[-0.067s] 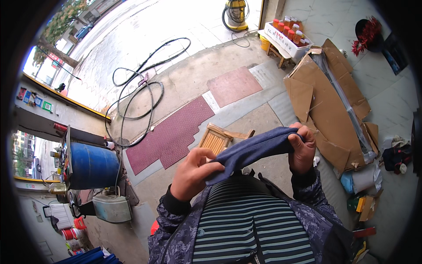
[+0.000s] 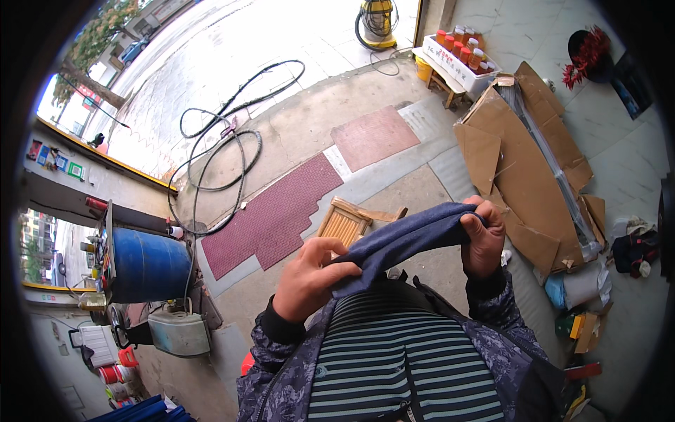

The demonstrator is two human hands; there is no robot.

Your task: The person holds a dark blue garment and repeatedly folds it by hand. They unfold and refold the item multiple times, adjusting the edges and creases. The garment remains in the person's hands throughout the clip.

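Note:
Stretched between my two hands is a long, narrow piece of dark blue cloth (image 2: 408,243), folded lengthwise and sagging a little in front of my chest. My left hand (image 2: 309,276) pinches its lower left end between thumb and fingers. At the upper right end, my right hand (image 2: 484,239) grips it with the thumb on top and the fingers curled behind. Whether the cloth is a sock, a sleeve or a plain strip cannot be made out. Beyond it, partly covered by the cloth, stands a small wooden slatted stool (image 2: 344,221).
Red mats (image 2: 274,214) lie ahead on the concrete floor, with a looped black hose (image 2: 246,169) past them. At left stands a blue barrel (image 2: 151,264) above a grey jerrycan (image 2: 179,332). Flattened cardboard (image 2: 524,169) lies at right, near a white box (image 2: 457,67) of red-capped bottles.
My left hand and the cloth's left end have shifted very slightly to the right. My right hand holds its place.

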